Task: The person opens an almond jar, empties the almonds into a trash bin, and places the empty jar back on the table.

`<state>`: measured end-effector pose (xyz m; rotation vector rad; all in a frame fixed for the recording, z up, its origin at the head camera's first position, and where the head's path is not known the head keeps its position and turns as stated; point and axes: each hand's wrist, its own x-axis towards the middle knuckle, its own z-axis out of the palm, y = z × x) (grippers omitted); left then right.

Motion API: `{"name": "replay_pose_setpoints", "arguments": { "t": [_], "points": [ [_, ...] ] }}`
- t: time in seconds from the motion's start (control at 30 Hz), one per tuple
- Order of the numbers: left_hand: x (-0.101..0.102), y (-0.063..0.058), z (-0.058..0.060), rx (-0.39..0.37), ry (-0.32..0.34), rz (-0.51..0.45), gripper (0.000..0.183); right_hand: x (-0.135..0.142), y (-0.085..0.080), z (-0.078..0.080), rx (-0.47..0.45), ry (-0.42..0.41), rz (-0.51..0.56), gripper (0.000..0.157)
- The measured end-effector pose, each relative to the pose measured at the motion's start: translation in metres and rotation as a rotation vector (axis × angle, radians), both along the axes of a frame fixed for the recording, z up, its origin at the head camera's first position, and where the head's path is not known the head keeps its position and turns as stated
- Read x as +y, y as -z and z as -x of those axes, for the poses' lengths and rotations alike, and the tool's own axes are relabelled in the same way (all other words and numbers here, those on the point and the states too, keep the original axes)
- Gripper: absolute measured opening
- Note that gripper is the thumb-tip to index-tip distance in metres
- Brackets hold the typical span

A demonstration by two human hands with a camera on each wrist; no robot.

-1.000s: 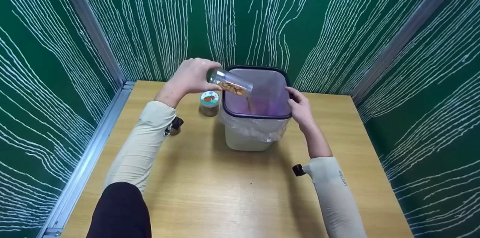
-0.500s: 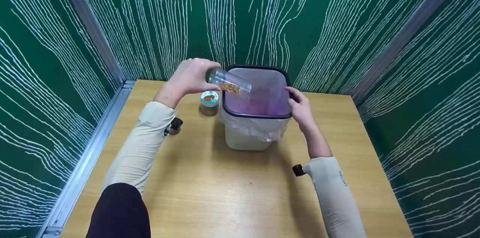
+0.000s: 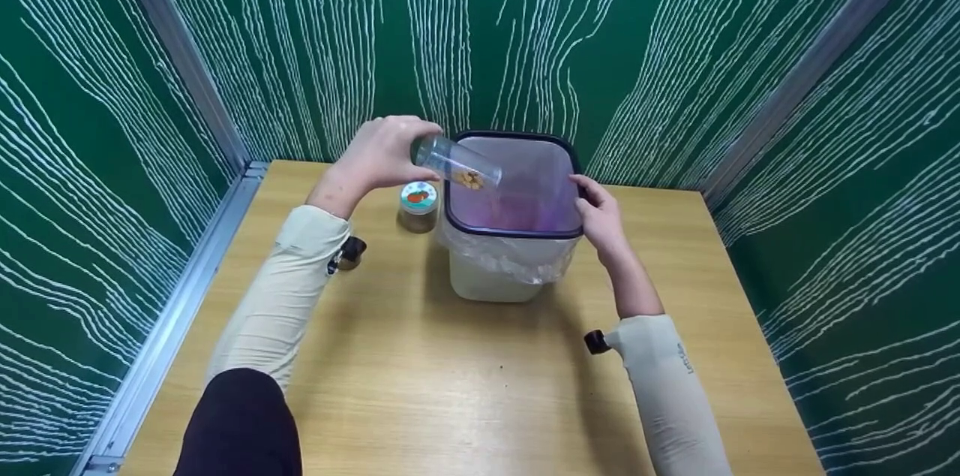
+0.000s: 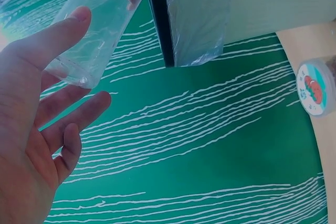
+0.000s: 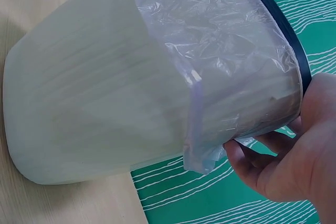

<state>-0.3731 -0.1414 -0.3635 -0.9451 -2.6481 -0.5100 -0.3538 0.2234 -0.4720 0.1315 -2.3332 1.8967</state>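
Observation:
My left hand [image 3: 386, 153] grips a clear plastic jar [image 3: 480, 162] by its base, thumb on one side and fingers on the other. The jar tips down to the right over the mouth of a pale trash bin [image 3: 491, 277]. A small clump of yellow-brown pieces [image 3: 471, 179] lies inside near its lower end. In the left wrist view the clear wall of the jar [image 4: 100, 30] shows between thumb and fingers. My right hand [image 3: 602, 217] holds the bin's dark rim [image 5: 286, 30] at the right side, with the fingers bent round its edge.
A clear plastic liner [image 3: 517, 258] hangs folded over the bin's outside. Just left of the bin stands a short jar [image 3: 418, 207] with a red-and-green picture on its lid. Green walls with white wavy lines [image 3: 517, 33] enclose the wooden table [image 3: 480, 401].
The yellow-brown pieces in the tilted jar have dwindled to a small clump. A falling stream seen below its mouth a second ago is gone. Both hands keep their places.

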Motion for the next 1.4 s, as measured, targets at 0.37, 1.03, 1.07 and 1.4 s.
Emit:
{"name": "replay_pose_setpoints", "arguments": {
  "t": [0.37, 1.03, 1.07, 1.4],
  "points": [
    [0.001, 0.002, -0.001, 0.013, 0.008, -0.03, 0.058, -0.005, -0.02, -0.014, -0.036, -0.015, 0.012, 0.042],
    [0.007, 0.005, -0.005, 0.012, -0.005, -0.023, 0.058, 0.001, 0.001, -0.002, -0.012, 0.01, -0.004, 0.042],
    [0.007, 0.005, -0.005, 0.014, -0.003, -0.023, 0.058, 0.0, 0.001, -0.002, -0.011, 0.009, -0.004, 0.042],
    [0.009, 0.009, -0.002, 0.063, 0.013, -0.018, 0.057, 0.0, 0.001, -0.002, 0.003, 0.003, 0.017, 0.041]
  ]
}}
